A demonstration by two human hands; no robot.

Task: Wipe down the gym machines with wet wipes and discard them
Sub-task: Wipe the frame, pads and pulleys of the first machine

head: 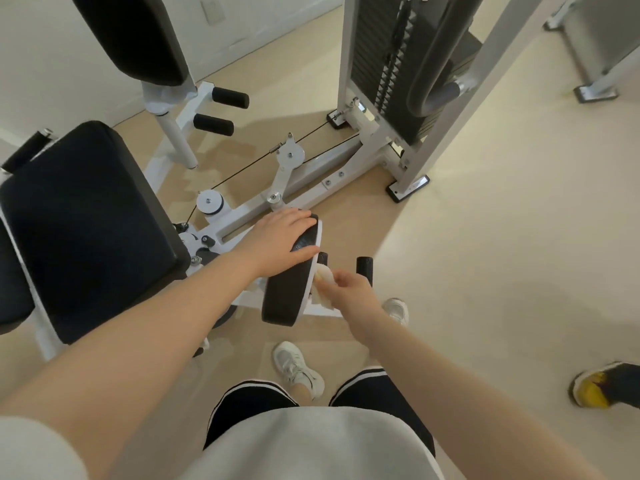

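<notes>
Down by the machine's black leg pad (291, 285), the left hand (277, 242) lies flat on top, fingers straight. On the pad's white backing, the right hand (349, 292) pinches a bunched wet wipe (323, 277), poking out past its fingertips.

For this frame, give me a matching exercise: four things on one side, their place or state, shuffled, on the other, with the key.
Things:
1. left hand
2. right hand
3. weight stack
4. yellow shoe

Place or state:
A. inside the white upright frame, far side
B. flat on top of the black leg pad
C. lower right edge, on the floor
D. pinching a white wet wipe against the pad's side

Pairs: 1-B, 2-D, 3-A, 4-C
</notes>
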